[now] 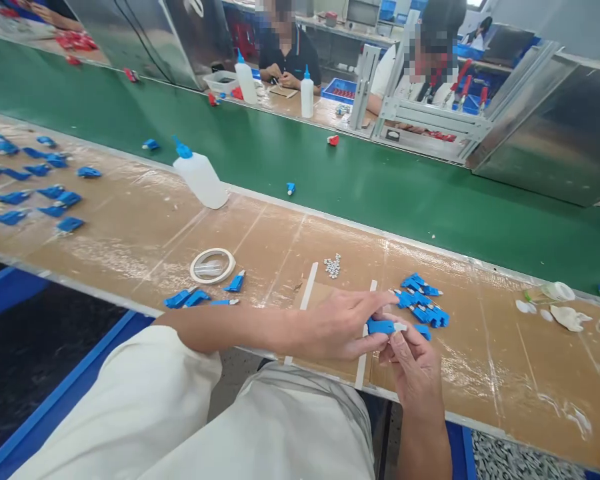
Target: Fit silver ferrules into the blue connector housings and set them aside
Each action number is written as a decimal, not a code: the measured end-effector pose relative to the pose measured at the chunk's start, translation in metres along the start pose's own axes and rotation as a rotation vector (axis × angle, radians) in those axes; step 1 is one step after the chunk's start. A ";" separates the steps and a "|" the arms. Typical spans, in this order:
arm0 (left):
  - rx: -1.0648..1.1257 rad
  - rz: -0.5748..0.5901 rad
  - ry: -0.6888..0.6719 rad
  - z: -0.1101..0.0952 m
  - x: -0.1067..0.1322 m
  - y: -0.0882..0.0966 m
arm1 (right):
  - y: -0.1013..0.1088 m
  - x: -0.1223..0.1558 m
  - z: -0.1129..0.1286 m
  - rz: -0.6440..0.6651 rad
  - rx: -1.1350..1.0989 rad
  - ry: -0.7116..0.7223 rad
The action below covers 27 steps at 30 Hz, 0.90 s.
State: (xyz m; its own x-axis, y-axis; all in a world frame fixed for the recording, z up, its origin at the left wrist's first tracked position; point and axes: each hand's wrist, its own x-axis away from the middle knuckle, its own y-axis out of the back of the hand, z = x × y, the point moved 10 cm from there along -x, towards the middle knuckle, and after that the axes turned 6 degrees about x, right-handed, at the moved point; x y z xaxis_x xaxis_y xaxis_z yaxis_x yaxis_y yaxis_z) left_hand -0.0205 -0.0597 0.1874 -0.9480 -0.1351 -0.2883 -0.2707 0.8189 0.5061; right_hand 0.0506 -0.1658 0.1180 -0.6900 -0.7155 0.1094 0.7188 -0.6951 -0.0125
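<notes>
A small blue plastic part (381, 327) with a whitish tip is held between my two hands above the front of the bench. My left hand (343, 325) grips its blue body from the left, thumb below and fingers above. From the right, my right hand (416, 360) pinches the part near its pale tip. Just beyond the fingers lies a pile of similar blue parts (423, 307). A cluster of tiny pale pieces (333, 266) sits further back, between two white tape strips (309, 287).
To the left are a tape roll (195, 270), more blue parts (180, 298) and a white squeeze bottle (203, 179). A clear cup (559, 291) lies at the right. Behind runs a green belt (260, 157) carrying scattered parts; people sit across it.
</notes>
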 end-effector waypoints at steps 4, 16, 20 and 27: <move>0.071 -0.003 -0.006 -0.008 0.008 0.003 | -0.004 0.003 0.006 0.001 0.082 0.037; 1.081 0.246 0.642 0.065 0.030 -0.047 | -0.023 0.013 0.016 0.071 0.370 0.138; 1.200 0.215 0.667 0.072 0.037 -0.046 | -0.013 0.016 0.007 0.079 0.342 0.107; 1.360 -0.105 0.631 0.105 0.046 -0.003 | 0.065 0.002 -0.026 -0.278 0.557 0.013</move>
State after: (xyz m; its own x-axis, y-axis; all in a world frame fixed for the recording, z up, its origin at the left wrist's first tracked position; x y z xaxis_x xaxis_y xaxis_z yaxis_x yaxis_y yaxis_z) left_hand -0.0453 -0.0098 0.0868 -0.9451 -0.1455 0.2925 -0.3174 0.6212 -0.7165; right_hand 0.0942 -0.2141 0.0919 -0.8562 -0.5161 0.0219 0.4461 -0.7174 0.5351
